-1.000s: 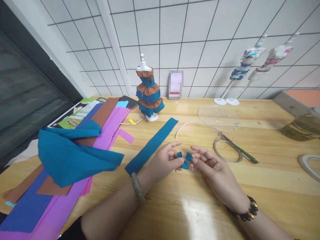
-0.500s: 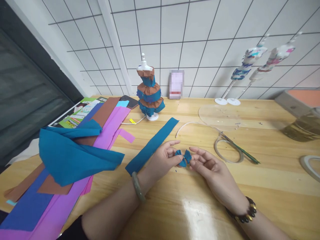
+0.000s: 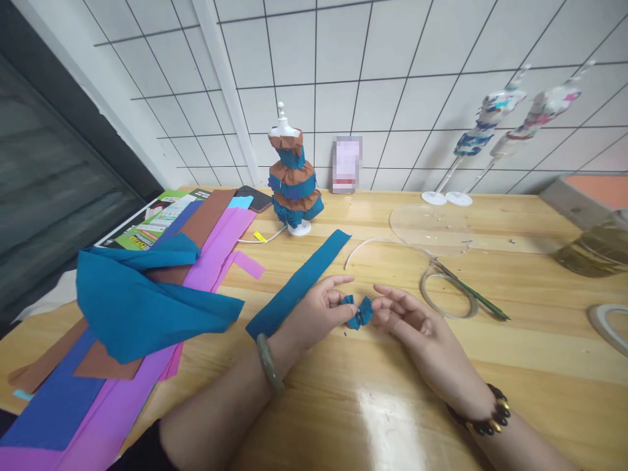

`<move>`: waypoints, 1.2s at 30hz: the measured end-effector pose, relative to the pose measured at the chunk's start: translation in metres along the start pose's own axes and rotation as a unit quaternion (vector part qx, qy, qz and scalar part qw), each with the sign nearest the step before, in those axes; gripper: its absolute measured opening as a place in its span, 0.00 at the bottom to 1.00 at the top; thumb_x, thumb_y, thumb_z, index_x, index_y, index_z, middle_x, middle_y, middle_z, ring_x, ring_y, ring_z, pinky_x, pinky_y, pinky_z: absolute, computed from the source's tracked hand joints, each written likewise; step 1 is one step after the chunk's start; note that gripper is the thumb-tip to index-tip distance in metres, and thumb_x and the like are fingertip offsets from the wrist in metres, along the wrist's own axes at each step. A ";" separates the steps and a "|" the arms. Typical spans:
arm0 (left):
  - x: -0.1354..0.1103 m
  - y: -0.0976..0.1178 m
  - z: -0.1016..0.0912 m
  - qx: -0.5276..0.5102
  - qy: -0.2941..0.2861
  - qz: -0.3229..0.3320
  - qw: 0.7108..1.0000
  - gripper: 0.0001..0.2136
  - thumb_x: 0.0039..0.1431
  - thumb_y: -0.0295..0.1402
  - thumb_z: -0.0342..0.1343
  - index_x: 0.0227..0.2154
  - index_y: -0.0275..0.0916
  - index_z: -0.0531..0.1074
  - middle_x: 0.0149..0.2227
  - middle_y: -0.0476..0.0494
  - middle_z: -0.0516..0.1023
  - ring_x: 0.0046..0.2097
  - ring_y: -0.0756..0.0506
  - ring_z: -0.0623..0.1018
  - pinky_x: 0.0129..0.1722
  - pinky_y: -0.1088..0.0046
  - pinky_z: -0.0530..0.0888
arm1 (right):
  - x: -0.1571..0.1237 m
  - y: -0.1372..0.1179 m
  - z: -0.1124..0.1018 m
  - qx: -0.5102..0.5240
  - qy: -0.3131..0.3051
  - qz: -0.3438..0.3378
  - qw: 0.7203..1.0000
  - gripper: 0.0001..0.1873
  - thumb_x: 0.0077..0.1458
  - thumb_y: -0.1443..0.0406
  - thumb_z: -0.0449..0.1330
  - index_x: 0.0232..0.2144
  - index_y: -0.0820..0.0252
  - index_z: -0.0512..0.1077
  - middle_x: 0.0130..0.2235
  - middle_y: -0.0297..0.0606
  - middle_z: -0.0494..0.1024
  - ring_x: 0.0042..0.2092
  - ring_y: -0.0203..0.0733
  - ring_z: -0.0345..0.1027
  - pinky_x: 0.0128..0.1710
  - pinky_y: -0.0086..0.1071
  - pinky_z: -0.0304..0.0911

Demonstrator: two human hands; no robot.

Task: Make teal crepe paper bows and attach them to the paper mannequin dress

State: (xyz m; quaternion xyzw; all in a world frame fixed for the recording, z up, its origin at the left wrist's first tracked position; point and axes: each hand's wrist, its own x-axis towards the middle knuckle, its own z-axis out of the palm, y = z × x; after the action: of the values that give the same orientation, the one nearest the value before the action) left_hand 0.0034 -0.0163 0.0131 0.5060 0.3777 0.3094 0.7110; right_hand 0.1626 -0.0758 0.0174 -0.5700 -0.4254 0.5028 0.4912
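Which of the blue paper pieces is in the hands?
The tiny pleated teal paper bow, pinched between the left hand and right hand. The long teal strip and big crumpled teal sheet lie untouched on the table.

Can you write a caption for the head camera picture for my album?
Two hands, left hand and right hand, pinch a small teal paper bow above a wooden table.

A craft workroom, judging by the wooden table (image 3: 392, 405) against a white tiled wall (image 3: 392, 78), strewn with coloured paper sheets (image 3: 147, 307), a tiny dress form (image 3: 293, 176) clad in paper ruffles, and tape rings (image 3: 449, 296).
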 end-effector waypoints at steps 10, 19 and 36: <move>-0.003 -0.001 0.004 0.026 -0.085 -0.010 0.996 0.25 0.47 0.27 0.56 0.50 0.33 0.61 0.21 0.55 0.64 0.24 0.54 0.66 0.26 0.76 0.63 | 0.001 0.000 0.000 -0.006 -0.004 0.018 1.000 0.25 0.46 0.56 0.62 0.45 0.59 0.66 0.33 0.37 0.75 0.35 0.39 0.69 0.36 0.32 0.65; -0.008 0.000 0.000 0.037 -0.175 -0.016 0.984 0.36 0.50 0.27 0.56 0.60 0.39 0.44 0.24 0.52 0.68 0.26 0.53 0.68 0.26 0.77 0.62 | -0.001 -0.003 0.005 0.041 -0.033 0.036 0.998 0.29 0.45 0.58 0.63 0.49 0.58 0.60 0.27 0.30 0.70 0.27 0.34 0.64 0.27 0.28 0.62; -0.004 -0.003 0.005 0.039 -0.047 0.066 0.996 0.36 0.49 0.25 0.54 0.60 0.38 0.45 0.26 0.52 0.67 0.29 0.53 0.68 0.29 0.76 0.64 | 0.000 0.000 0.000 0.022 -0.051 0.047 0.997 0.31 0.46 0.58 0.63 0.51 0.58 0.58 0.32 0.35 0.72 0.31 0.36 0.65 0.34 0.33 0.62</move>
State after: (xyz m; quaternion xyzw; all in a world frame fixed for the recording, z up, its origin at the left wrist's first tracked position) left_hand 0.0054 -0.0230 0.0127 0.5715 0.3212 0.3166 0.6856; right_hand 0.1626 -0.0759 0.0179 -0.5518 -0.4113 0.5629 0.4576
